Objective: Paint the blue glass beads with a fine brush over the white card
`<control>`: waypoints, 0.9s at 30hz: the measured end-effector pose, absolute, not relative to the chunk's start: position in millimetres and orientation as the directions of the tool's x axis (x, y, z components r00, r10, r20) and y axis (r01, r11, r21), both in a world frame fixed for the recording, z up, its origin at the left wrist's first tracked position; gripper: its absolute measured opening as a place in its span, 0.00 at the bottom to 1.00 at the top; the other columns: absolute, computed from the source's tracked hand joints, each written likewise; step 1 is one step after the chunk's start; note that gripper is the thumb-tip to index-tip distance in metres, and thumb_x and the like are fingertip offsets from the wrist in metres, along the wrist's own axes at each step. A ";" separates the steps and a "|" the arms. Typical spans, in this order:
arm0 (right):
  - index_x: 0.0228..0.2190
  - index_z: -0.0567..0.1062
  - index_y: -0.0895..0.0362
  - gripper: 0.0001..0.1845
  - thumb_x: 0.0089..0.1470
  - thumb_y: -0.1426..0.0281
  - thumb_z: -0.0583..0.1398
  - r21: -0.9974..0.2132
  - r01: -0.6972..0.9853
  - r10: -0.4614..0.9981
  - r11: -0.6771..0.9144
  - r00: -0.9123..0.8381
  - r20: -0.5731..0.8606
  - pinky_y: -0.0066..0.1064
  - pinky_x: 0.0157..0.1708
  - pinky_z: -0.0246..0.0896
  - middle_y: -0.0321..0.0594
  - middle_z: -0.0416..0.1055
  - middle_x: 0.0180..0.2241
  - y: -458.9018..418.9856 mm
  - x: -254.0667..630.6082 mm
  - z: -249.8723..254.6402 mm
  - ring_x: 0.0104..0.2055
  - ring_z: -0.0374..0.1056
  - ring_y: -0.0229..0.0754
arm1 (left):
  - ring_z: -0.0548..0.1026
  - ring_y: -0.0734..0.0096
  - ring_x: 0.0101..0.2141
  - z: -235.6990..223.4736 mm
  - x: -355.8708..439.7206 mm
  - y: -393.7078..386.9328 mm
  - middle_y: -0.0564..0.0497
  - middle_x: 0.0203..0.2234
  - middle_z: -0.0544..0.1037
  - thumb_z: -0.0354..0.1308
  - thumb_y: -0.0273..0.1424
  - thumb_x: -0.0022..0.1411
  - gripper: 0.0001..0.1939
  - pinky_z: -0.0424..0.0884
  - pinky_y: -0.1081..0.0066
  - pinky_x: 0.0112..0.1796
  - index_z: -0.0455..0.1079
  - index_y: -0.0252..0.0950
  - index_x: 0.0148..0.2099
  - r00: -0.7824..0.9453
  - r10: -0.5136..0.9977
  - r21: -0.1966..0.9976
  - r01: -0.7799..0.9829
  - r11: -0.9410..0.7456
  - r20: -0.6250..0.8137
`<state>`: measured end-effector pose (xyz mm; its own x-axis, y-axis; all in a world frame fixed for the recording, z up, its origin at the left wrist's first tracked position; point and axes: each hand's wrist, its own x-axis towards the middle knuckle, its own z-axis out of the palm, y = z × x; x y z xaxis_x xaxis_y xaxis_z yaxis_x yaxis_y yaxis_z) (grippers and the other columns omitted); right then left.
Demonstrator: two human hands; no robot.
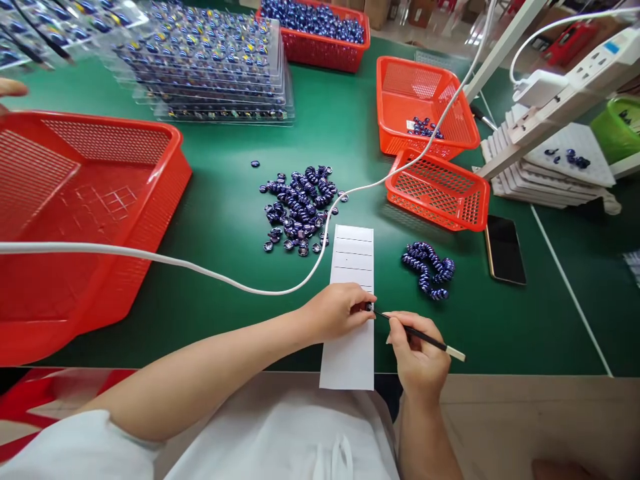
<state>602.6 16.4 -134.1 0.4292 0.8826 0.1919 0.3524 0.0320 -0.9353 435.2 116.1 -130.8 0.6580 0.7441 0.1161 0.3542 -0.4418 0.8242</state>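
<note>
My left hand (336, 312) is closed, thumb and fingertips pinching a small dark round piece (369, 307) above a white paper strip (347, 367) with printed lines. My right hand (423, 357) grips a slim black brush-like tool (425, 335) with a pale end; its thin tip points at the small piece and seems to touch it. Beyond the strip lies a loose pile of shiny purple-blue round pieces (300, 203). To the right, similar pieces sit in a curved row (429, 267).
A white cable (250, 289) crosses the green table. A large red basket (165, 157) stands left, stacked clear trays (225, 117) behind it. Two orange baskets (383, 110), a phone (505, 250) and a power strip (595, 63) are right. Another person's fingers (13, 87) show at far left.
</note>
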 end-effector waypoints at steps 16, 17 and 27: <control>0.36 0.78 0.55 0.04 0.57 0.70 0.65 -0.964 0.240 0.853 0.116 0.474 0.221 0.29 0.24 0.70 0.41 0.77 0.38 15.6 602.1 -135.7 0.23 0.70 0.34 | 0.75 0.72 0.28 -121.9 435.1 116.7 0.50 0.28 0.79 0.64 0.30 0.60 0.12 0.70 0.75 0.33 0.77 0.33 0.46 0.656 0.753 0.856 0.360 -0.370 0.050; 0.35 0.78 0.55 0.04 0.57 0.70 0.65 -0.972 0.202 0.848 0.122 0.488 0.208 0.29 0.24 0.70 0.41 0.77 0.38 14.6 603.4 -135.1 0.23 0.70 0.34 | 0.75 0.71 0.29 -118.6 431.8 118.9 0.50 0.29 0.79 0.63 0.30 0.61 0.12 0.71 0.74 0.33 0.77 0.33 0.47 0.644 0.762 0.848 0.372 -0.378 0.058; 0.33 0.76 0.58 0.08 0.53 0.67 0.68 -0.984 0.068 0.632 0.164 0.758 0.158 0.28 0.23 0.65 0.40 0.77 0.32 9.9 628.1 -132.5 0.21 0.67 0.33 | 0.70 0.44 0.47 -88.5 371.9 157.6 0.33 0.45 0.72 0.53 0.30 0.64 0.26 0.71 0.50 0.45 0.63 0.27 0.62 0.247 0.944 0.222 0.930 -0.294 0.219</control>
